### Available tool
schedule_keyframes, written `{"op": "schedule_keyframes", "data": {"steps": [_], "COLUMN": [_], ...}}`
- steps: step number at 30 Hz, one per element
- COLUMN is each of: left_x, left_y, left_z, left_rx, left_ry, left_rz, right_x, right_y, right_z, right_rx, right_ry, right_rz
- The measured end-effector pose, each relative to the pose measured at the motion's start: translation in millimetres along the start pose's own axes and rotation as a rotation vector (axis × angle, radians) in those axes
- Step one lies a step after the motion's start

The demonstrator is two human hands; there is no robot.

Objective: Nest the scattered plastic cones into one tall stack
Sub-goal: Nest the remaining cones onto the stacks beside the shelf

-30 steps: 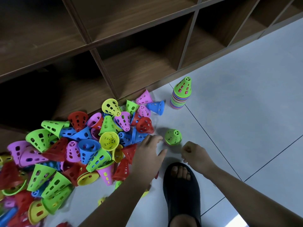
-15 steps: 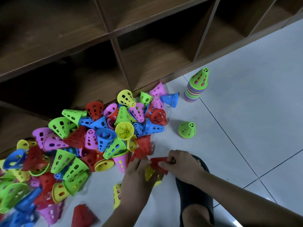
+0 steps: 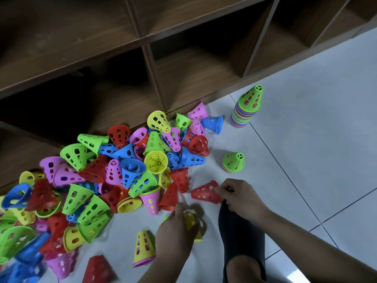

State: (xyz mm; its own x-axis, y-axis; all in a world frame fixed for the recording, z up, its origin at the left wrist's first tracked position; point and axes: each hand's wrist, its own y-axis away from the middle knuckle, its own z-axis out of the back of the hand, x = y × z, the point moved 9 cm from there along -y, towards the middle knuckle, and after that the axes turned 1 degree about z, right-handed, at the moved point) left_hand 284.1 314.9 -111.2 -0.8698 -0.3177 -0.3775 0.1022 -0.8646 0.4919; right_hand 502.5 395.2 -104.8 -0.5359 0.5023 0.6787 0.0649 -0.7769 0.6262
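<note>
A heap of perforated plastic cones in red, green, blue, yellow and pink covers the floor at the left. A nested stack topped by a green cone stands at the upper right. A shorter stack with a green top stands nearer. My right hand pinches the rim of a red cone lying on its side, tip to the left. My left hand grips a yellow cone, mostly hidden and blurred by the fingers.
A dark wooden shelf unit with open compartments runs along the back, its base touching the heap. My foot in a black slipper rests on the light tiled floor between my arms. A yellow cone and a red cone lie near my left arm.
My right hand has drawn the red cone out to the right of the heap. My left hand has closed round a yellow cone. The view has shifted slightly.
</note>
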Motion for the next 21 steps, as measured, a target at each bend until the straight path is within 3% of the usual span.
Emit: {"op": "schedule_keyframes", "data": {"steps": [3,6,9,16,21], "left_x": [-4,-8,-18,-22,-15], "left_y": [-8,-15,-16,-7,1], "left_z": [-2,0,-2,-21,-22], "left_rx": [0.015,-0.008,0.007,0.074,0.098], "left_ry": [0.023,0.040,-0.004,-0.251,-0.300], "left_rz": [0.031,0.048,0.005,-0.174,-0.176], "right_x": [9,28,27,-9,-38], "right_y": [6,11,8,-10,-11], "right_z": [23,59,83,93,74], "right_rx": [-0.042,-0.194,-0.266,-0.302,-0.260], "right_ry": [-0.315,-0.329,-0.443,-0.630,-0.589], "right_rz": [-0.007,0.136,0.166,-0.013,-0.168]}}
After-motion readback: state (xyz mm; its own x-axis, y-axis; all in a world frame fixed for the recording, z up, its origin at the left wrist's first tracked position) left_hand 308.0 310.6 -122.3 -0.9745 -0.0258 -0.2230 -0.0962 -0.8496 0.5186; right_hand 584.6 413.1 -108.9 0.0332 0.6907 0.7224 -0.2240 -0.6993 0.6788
